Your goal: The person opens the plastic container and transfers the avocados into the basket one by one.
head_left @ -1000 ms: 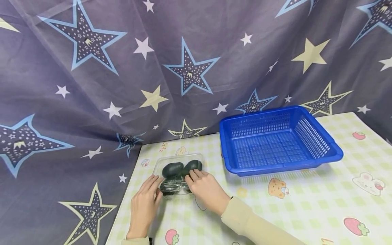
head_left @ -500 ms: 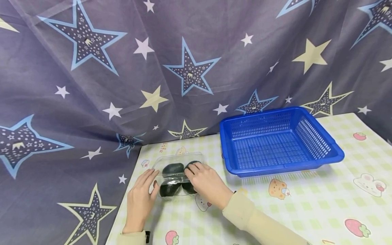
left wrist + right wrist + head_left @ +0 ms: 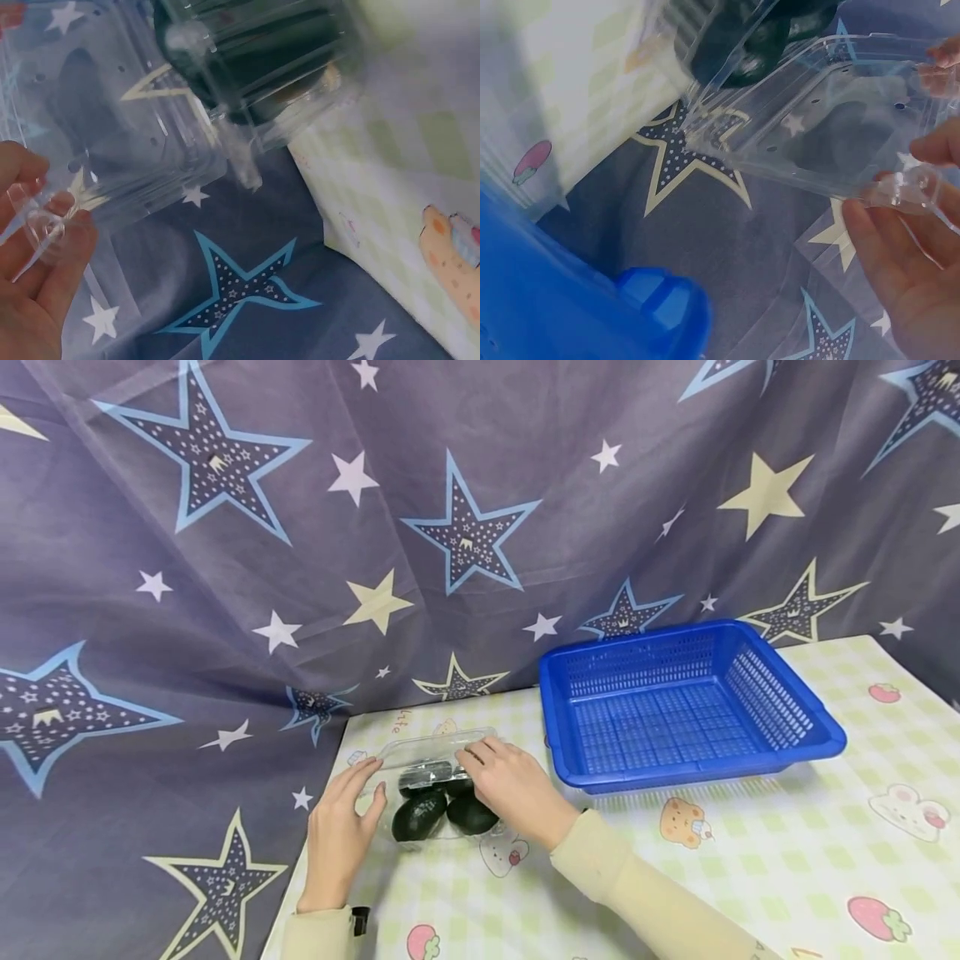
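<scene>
A clear plastic clamshell box (image 3: 450,839) with several dark green avocados (image 3: 420,816) in it stands on the left part of the table, its lid (image 3: 97,112) raised and tilted. My left hand (image 3: 337,835) pinches one corner of the lid between thumb and fingers, as the left wrist view shows. At the opposite corner my right hand (image 3: 513,785) pinches the lid, also seen in the right wrist view, where that lid (image 3: 817,161) spans between both hands. Two front avocados show plainly; those behind are partly covered by the lid and my right fingers.
To the right of the box stands a blue perforated plastic basket (image 3: 652,718) with nothing in it. The table wears a green checked cloth (image 3: 622,877) with printed cartoons. A dark star-patterned curtain (image 3: 300,568) hangs along the back and left.
Both hands have drawn the lid upward and back, baring the front avocados. The left hand has shifted slightly left and up; the basket has stayed in place.
</scene>
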A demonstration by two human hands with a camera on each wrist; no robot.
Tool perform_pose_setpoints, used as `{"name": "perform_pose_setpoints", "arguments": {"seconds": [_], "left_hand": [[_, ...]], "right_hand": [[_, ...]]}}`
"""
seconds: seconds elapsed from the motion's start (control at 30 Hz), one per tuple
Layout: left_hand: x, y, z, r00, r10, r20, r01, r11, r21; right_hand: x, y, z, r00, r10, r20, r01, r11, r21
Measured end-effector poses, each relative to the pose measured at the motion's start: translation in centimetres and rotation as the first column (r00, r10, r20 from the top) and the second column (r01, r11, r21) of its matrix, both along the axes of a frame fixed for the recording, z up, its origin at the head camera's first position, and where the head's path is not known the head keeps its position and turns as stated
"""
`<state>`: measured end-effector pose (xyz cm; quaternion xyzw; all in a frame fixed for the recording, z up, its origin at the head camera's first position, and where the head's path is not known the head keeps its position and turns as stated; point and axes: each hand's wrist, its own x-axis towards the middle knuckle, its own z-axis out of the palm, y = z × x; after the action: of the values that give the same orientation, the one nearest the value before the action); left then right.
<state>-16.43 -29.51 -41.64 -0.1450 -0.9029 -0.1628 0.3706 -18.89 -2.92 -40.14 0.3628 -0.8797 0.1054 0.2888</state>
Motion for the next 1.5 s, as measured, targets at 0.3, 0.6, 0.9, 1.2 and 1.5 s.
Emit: {"name": "perform_pose_setpoints", "arguments": {"seconds": [0.3, 0.6, 0.9, 1.2, 1.5], "left_hand": [[-0.6, -0.7, 1.0, 0.993, -0.038, 0.109, 0.02, 0.987, 0.16], [-2.0, -1.4, 0.9, 0.989, -0.122, 0.078, 0.097, 0.958, 0.269], [-4.0, -1.4, 0.9, 0.986, -0.164, -0.022, 0.159, 0.894, 0.419], [-4.6, 0.1, 2.2, 0.984, -0.171, -0.059, 0.178, 0.858, 0.482], [-5.1, 0.8, 3.3, 0.982, -0.172, -0.073, 0.184, 0.818, 0.545]], "right_hand": [[-1.2, 0.7, 0.7, 0.998, 0.047, -0.036, -0.051, 0.994, -0.099], [-2.5, 1.4, 0.6, 0.994, 0.074, -0.078, -0.092, 0.96, -0.265], [-3.9, 2.0, 1.0, 0.998, 0.056, -0.033, -0.064, 0.936, -0.347], [-5.1, 2.4, 1.4, 0.992, 0.045, 0.12, 0.007, 0.917, -0.399], [-6.3, 2.2, 1.3, 0.978, 0.098, 0.182, 0.0, 0.881, -0.474]]}}
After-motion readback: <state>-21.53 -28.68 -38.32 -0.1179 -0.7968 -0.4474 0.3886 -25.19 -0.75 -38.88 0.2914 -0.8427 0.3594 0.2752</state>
